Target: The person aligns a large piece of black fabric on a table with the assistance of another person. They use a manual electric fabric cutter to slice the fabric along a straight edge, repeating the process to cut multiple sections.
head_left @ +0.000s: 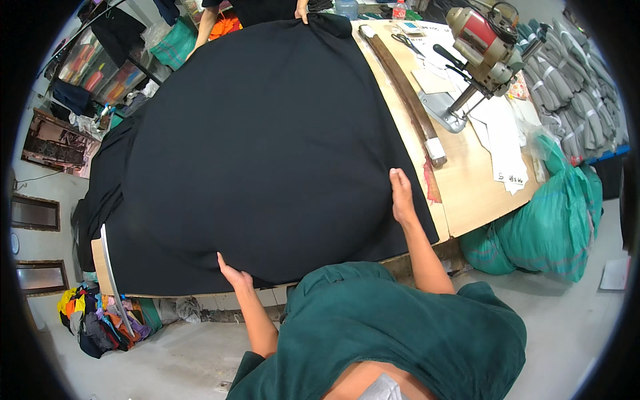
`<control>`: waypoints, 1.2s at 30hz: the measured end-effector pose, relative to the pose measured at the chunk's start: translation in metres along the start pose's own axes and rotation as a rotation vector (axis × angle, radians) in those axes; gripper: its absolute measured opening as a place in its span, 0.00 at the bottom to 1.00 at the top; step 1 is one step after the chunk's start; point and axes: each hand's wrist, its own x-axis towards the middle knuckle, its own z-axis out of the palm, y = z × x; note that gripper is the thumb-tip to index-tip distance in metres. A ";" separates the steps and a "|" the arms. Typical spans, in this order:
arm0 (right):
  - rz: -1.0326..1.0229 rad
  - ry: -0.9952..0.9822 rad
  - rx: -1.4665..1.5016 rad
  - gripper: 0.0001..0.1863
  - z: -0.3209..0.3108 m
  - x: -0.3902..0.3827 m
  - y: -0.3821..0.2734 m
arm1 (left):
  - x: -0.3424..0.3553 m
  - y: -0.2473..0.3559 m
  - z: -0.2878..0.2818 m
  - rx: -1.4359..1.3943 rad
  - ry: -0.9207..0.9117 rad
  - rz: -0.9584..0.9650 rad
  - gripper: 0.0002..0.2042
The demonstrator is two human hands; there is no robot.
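A large black fabric (267, 147) covers most of the table, its top layer rounded and rippled toward me. My left hand (233, 270) pinches this fabric near the front edge, where a small fold forms at the fingers. My right hand (402, 193) grips it near its right side. At the far side, another person's hand (301, 12) holds the bunched corner. A long wooden bar (400, 87) lies along the bare wood beside the fabric's right edge, and a metal strip (112, 267) crosses its front left end.
A red-and-silver cutting machine (477, 50) stands on paper patterns (500, 153) at right. Scissors (408, 43) lie behind. Green sacks (547, 227) sit beside the table, grey bundles (567, 107) behind them. Colourful cloth (93, 320) is heaped on the floor at left, below a rack (107, 73).
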 end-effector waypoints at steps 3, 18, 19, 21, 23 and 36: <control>0.281 0.087 -0.083 0.14 -0.027 -0.017 0.002 | -0.010 -0.009 -0.036 0.163 0.106 0.061 0.32; 0.304 0.154 -0.705 0.33 -0.054 -0.062 0.042 | 0.056 0.011 -0.060 0.233 0.241 0.155 0.24; 0.275 0.234 -0.519 0.28 -0.045 -0.062 0.033 | 0.056 0.019 -0.057 0.294 0.271 0.230 0.25; 0.305 0.042 -0.171 0.45 -0.070 -0.037 0.041 | 0.063 0.040 -0.052 0.405 0.184 0.461 0.25; 0.308 -0.040 0.079 0.57 -0.082 -0.032 0.031 | 0.042 0.053 -0.034 0.581 0.187 0.533 0.24; 0.541 0.159 -0.128 0.42 -0.136 -0.105 0.018 | 0.003 -0.014 -0.154 0.603 0.407 0.251 0.24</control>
